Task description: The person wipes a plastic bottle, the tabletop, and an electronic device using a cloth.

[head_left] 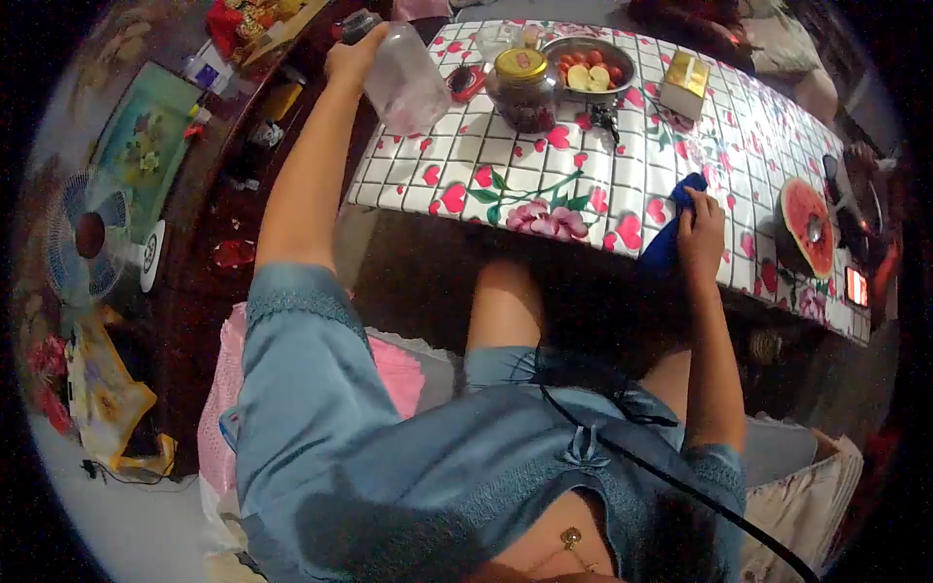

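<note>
At the far left corner of the table my left hand (pixel 358 58) is closed around the neck of a large clear plastic bottle (pixel 410 87) with a dark cap. The bottle tilts, its base towards the tablecloth; whether it touches is hard to tell. My right hand (pixel 702 236) grips a blue cloth (pixel 664 248) at the table's near edge, part of it hanging over. Beside the bottle are a red item (pixel 472 83) and a gold-lidded glass jar (pixel 525 92) with dark contents.
The table (pixel 408 180) has a checked floral cover. On it are a metal bowl (pixel 630 70) of fruit, a gold tissue box (pixel 685 85), dark keys (pixel 604 119) and a cut watermelon (pixel 807 228) with a spoon. Another person sits at right. A fan (pixel 89 236) stands left.
</note>
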A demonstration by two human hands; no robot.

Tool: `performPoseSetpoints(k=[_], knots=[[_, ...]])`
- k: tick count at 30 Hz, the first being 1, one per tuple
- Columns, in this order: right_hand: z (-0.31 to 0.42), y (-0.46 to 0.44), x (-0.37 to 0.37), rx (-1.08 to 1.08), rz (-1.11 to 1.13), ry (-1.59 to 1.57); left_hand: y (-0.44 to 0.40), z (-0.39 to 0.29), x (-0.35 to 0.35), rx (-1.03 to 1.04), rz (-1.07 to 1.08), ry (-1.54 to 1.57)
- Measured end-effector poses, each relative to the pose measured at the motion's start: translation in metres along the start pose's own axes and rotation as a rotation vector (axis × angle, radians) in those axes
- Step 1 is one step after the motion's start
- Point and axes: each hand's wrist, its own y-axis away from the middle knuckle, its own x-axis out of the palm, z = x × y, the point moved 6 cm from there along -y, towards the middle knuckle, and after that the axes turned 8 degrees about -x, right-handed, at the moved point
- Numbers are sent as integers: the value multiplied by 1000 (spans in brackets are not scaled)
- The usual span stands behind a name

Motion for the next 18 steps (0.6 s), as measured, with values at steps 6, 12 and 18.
performPoseSetpoints(k=[6,12,18], knots=[[0,-1,-1,27,-1,-16,6,13,13,-61,-30,-32],[-4,1,2,5,-6,-18,34,32,31,-57,-83,-3],[0,2,0,-16,-32,25,61,21,48,-43,-156,-58]])
